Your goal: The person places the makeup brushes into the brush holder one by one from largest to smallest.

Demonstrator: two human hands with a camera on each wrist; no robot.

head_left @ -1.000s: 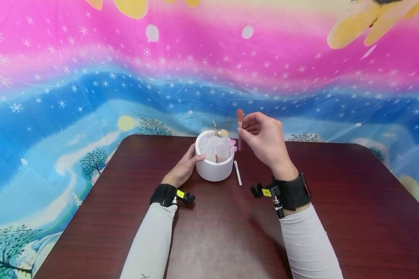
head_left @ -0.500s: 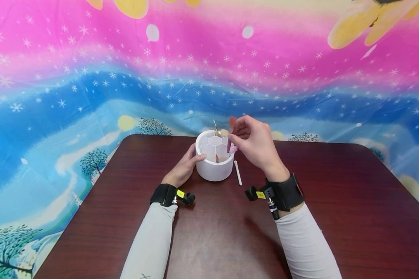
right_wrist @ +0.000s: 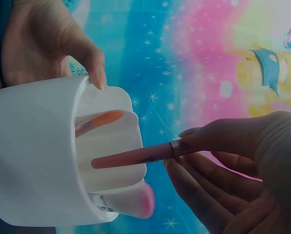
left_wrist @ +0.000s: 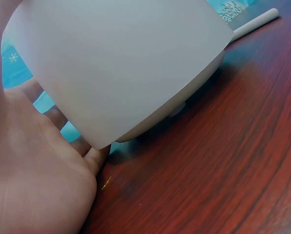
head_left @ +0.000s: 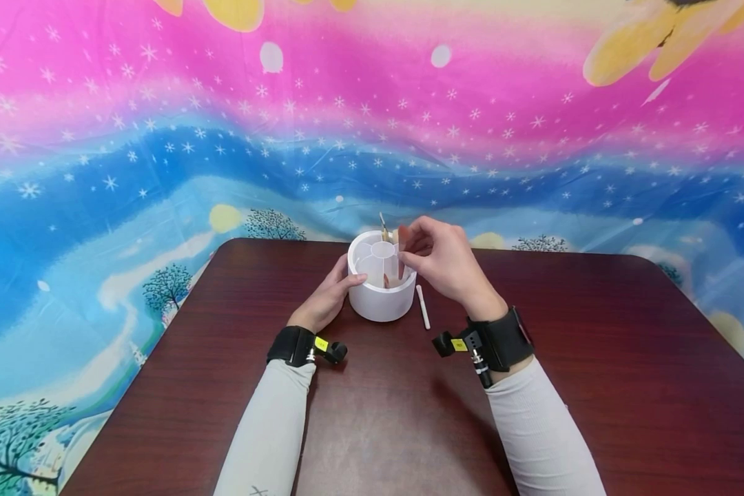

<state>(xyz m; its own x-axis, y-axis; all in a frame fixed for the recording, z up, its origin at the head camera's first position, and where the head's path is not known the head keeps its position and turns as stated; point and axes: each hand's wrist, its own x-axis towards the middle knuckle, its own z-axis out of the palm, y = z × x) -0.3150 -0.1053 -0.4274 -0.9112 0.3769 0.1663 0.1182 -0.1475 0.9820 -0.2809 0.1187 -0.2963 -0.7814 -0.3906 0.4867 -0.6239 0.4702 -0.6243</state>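
A white round brush organizer [head_left: 381, 303] with several compartments stands on the table. My left hand [head_left: 325, 296] holds its left side, thumb over the rim and fingers around the wall. My right hand [head_left: 449, 262] pinches a pink makeup brush [right_wrist: 131, 157] near its ferrule. The brush's handle end points down into a compartment on the organizer's right side; in the right wrist view, its bristles are hidden by the fingers. Beside it, an orange-tipped brush [right_wrist: 104, 119] stands in one compartment and a white brush with pink bristles [right_wrist: 128, 200] in another.
A slim white stick [head_left: 424, 308] lies on the dark red wooden table [head_left: 372, 413], just right of the organizer. More brushes [head_left: 384, 226] poke up from its back. A colourful printed cloth [head_left: 372, 138] hangs behind the table.
My right hand has moved left and down, bringing the pink makeup brush from beside the organizer to over its opening, handle end dipping in. My left hand has stayed in place.
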